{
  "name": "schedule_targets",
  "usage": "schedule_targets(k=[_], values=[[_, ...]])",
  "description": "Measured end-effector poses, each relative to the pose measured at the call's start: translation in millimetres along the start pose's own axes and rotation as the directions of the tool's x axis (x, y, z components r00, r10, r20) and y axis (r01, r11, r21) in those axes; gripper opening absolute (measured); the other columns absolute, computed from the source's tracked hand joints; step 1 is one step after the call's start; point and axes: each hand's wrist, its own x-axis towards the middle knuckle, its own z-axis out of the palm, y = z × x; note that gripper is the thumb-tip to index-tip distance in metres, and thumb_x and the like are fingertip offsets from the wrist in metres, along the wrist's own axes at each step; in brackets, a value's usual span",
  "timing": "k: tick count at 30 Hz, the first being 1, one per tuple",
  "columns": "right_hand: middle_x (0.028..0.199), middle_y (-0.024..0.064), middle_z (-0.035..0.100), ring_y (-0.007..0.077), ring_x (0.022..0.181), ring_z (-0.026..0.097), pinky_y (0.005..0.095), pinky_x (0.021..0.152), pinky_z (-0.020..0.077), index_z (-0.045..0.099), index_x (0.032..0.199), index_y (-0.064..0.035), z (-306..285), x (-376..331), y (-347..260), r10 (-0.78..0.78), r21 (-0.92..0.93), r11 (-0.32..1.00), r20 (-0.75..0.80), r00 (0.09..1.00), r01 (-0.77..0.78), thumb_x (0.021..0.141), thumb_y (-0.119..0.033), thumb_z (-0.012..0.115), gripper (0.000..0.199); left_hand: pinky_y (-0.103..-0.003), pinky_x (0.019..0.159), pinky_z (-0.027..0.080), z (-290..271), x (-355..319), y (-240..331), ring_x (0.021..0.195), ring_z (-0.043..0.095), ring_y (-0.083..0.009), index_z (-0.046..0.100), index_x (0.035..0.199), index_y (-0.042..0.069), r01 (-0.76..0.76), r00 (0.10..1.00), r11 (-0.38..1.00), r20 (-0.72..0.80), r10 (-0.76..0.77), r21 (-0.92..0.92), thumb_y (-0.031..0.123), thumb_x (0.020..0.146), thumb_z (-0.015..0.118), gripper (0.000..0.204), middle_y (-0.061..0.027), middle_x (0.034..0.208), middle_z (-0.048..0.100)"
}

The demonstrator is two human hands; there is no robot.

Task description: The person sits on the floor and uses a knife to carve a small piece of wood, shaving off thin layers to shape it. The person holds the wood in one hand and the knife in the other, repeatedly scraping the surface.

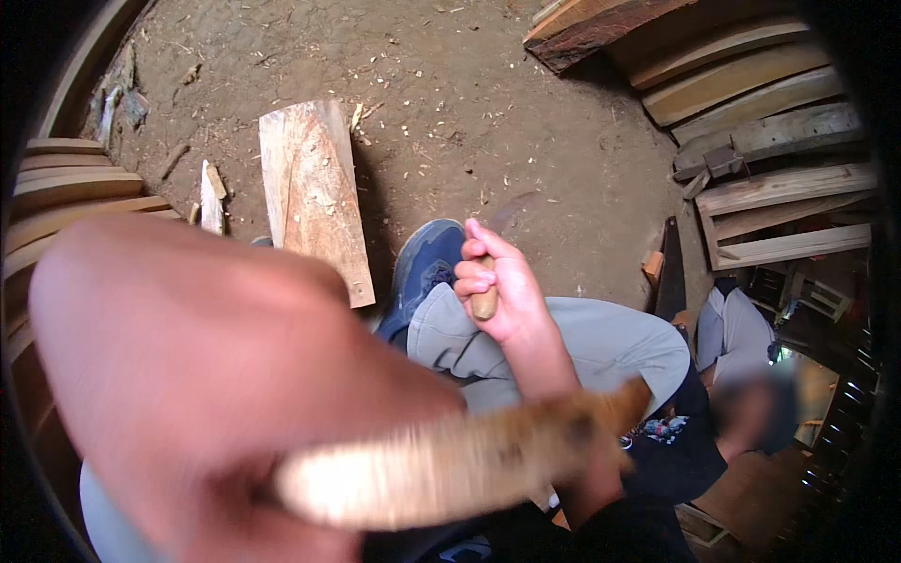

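Observation:
My left hand (216,357), large and blurred close to the camera, is closed round one end of a rough piece of wood (404,474). The piece stretches right, pale along its side and brown and bark-like at its far end, passing in front of my right forearm. My right hand (511,286) grips a short wooden handle (484,302) beside my knee. A faint, thin curved blade (514,206) seems to extend beyond that fist; motion blur hides its exact shape. Ahead of my left hand, a split wooden block (314,197) rests with chips on its face.
My blue shoe (424,267) is beside the block on the dirt floor (450,113), which is scattered with shavings. Boards are stacked at left (75,183) and right (741,84). A saw (670,272) stands near my knee; another person (737,328) is at the right.

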Motion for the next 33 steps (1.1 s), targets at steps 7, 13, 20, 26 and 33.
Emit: schedule_targets(k=[7, 13, 20, 26, 33], values=[[0.077, -0.0063, 0.049, 0.0021, 0.048, 0.034, 0.0191, 0.042, 0.0316, 0.048, 0.091, -0.0173, 11.1, 13.5, 11.1, 0.029, -0.067, 0.997, 0.022, 0.999, -0.027, 0.097, -0.026, 0.064, 0.019, -0.033, 0.052, 0.053, 12.5, -2.5, 0.7, 0.062, 0.066, -0.0223, 0.058, 0.117, -0.006, -0.05, 0.999, 0.998, -0.002, 0.05, -0.028, 0.039, 0.082, 0.076, 0.06, -0.0111, 0.078, 0.067], [0.077, -0.0059, 0.049, 0.0026, 0.048, 0.035, 0.0198, 0.042, 0.0317, 0.048, 0.09, -0.0169, 9.9, 12.2, 9.6, 0.025, -0.073, 0.997, 0.014, 1.0, -0.024, 0.097, -0.026, 0.064, 0.02, -0.032, 0.055, 0.052, 13.5, 1.4, -1.1, 0.067, 0.064, -0.0192, 0.054, 0.121, -0.007, -0.065, 0.998, 0.995, -0.017, 0.064, -0.081, 0.037, 0.083, 0.074, 0.062, -0.0091, 0.081, 0.066], [0.076, -0.0051, 0.049, 0.0029, 0.047, 0.035, 0.0202, 0.042, 0.0318, 0.047, 0.091, -0.0165, 14.9, 11.4, 11.9, 0.011, -0.078, 0.997, 0.012, 1.0, -0.01, 0.097, -0.025, 0.064, 0.019, -0.031, 0.059, 0.05, 20.6, -11.1, -7.1, 0.071, 0.062, -0.0154, 0.05, 0.125, -0.009, -0.027, 0.983, 0.962, -0.181, -0.023, -0.272, 0.035, 0.084, 0.072, 0.064, -0.0069, 0.085, 0.066], [0.072, 0.0005, 0.052, 0.0044, 0.045, 0.038, 0.0219, 0.038, 0.0316, 0.046, 0.096, -0.013, 13.0, 2.2, 4.3, -0.174, -0.294, 0.941, -0.001, 0.985, 0.166, 0.093, -0.022, 0.063, 0.019, -0.027, 0.059, 0.045, 35.0, -29.8, -64.1, 0.07, 0.055, -0.0083, 0.056, 0.121, -0.003, 0.215, 0.749, 0.867, -0.493, -0.442, -0.45, 0.03, 0.091, 0.067, 0.046, -0.0027, 0.082, 0.062], [0.071, 0.006, 0.055, 0.0058, 0.044, 0.041, 0.0248, 0.035, 0.0321, 0.043, 0.099, -0.0063, 34.9, -10.7, 16.1, -0.33, -0.725, 0.648, 0.009, 0.944, 0.234, 0.094, -0.017, 0.06, 0.021, -0.031, 0.052, 0.039, 60.2, -38.5, -153.9, 0.06, 0.051, -0.0111, 0.061, 0.083, -0.001, 0.559, 0.41, 0.655, -0.517, -0.752, -0.509, 0.05, 0.085, 0.072, 0.053, -0.003, 0.066, 0.056]])
